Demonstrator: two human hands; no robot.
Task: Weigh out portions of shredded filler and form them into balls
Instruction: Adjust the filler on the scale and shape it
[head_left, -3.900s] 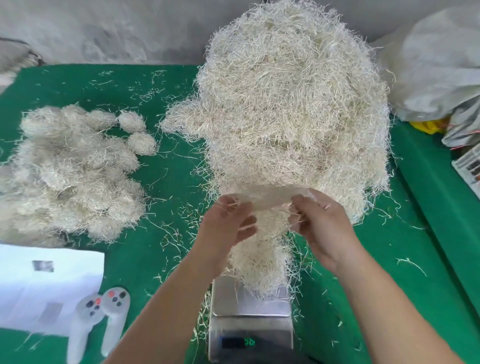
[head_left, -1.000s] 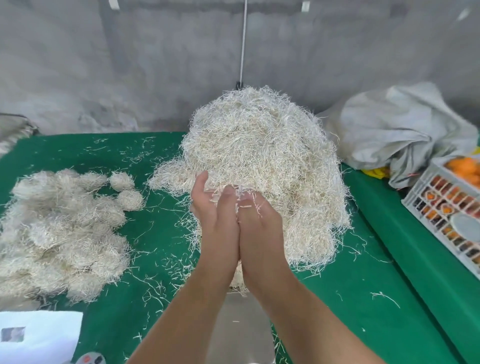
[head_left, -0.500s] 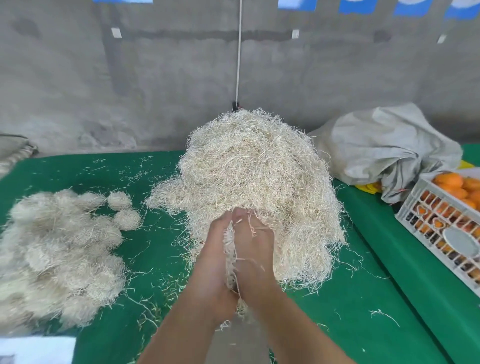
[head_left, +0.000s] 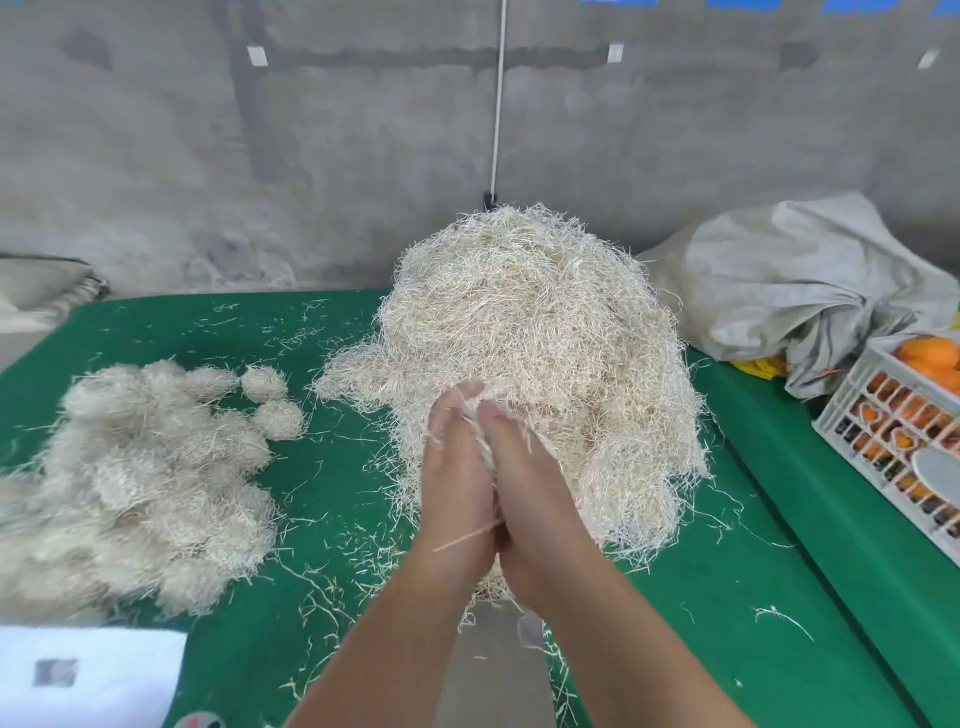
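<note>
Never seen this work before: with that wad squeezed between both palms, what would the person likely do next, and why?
Probably roll the palms once more, then drop it at left. The left hand and right hand press a portion with strands poking out; finished balls lie there.

I see both forearms reaching forward from the bottom edge and meeting at the middle. My left hand (head_left: 457, 483) and right hand (head_left: 530, 499) are pressed palm to palm, fingers (head_left: 452, 410) straight and pointing away from me, with a wad of shredded filler (head_left: 485, 447) squeezed between them, strands poking out at the fingertips and wrists.
</note>
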